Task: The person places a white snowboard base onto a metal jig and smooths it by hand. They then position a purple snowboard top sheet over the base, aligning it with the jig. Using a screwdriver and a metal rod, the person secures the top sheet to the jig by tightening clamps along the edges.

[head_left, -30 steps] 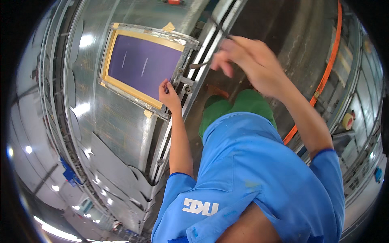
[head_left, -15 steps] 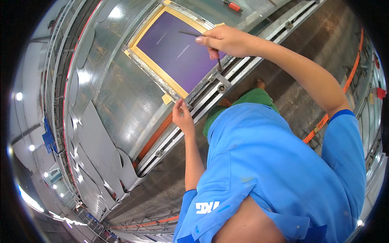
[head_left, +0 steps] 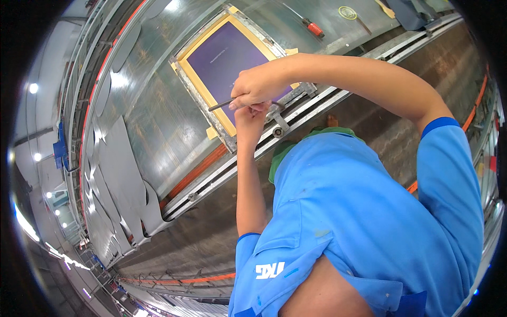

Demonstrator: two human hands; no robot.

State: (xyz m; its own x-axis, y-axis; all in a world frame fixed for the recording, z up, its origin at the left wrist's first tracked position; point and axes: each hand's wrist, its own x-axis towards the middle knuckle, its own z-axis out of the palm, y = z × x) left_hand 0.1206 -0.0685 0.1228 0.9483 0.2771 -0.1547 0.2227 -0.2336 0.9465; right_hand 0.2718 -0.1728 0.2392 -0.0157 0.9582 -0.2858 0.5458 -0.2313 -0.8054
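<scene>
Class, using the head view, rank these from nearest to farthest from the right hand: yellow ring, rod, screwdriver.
1. Rod: in the right hand.
2. Screwdriver: above and right of the hand.
3. Yellow ring: farther up and right, past the screwdriver.

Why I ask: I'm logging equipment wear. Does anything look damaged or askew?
The taped screen frame looks odd: its outer border is blotchy, perhaps residue or wear. Farther left, gray sheets have wavy, curled edges rather than lying flat.
</scene>
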